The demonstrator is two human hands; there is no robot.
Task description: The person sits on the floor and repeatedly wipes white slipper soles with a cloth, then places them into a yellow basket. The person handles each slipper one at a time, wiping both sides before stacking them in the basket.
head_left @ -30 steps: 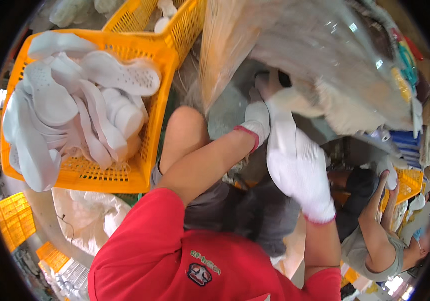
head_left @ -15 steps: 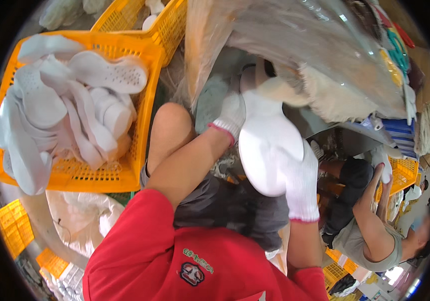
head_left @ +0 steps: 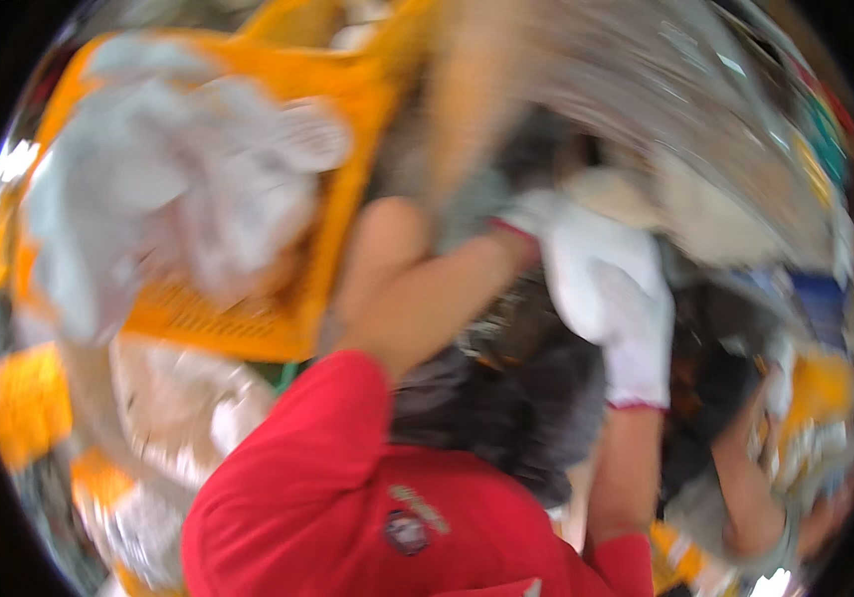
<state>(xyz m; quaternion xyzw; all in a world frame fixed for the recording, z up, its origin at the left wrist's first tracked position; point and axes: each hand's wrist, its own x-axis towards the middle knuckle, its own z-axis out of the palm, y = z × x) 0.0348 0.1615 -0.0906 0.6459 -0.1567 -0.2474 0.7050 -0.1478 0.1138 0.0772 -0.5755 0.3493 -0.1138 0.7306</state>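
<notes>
A white foam shoe insole (head_left: pixel 584 247) is held out in front of me over my lap, heel-shaped end toward me. My right hand (head_left: pixel 634 323), in a white knit glove with a red cuff, is closed round its right edge, the thumb on top and the other fingers hidden beneath. At the far left edge my left hand (head_left: pixel 531 212), gloved the same way, holds the insole; its fingertips are blurred and partly hidden. Just beyond the insole's far end sits a rounded beige piece (head_left: pixel 614 197), too blurred to name.
An orange plastic basket (head_left: pixel 292 343) heaped with white insoles (head_left: pixel 163 184) stands at my left. Dusty plastic sheeting (head_left: pixel 646 75) hangs over the far side. A white sack (head_left: pixel 173 388) lies below the basket. Another person (head_left: pixel 755 507) works at the right beside an orange crate (head_left: pixel 820 393).
The whole view has shifted and blurred, with the scene sliding rightward. Both hands keep hold of the insole, now nearer the beige piece.
</notes>
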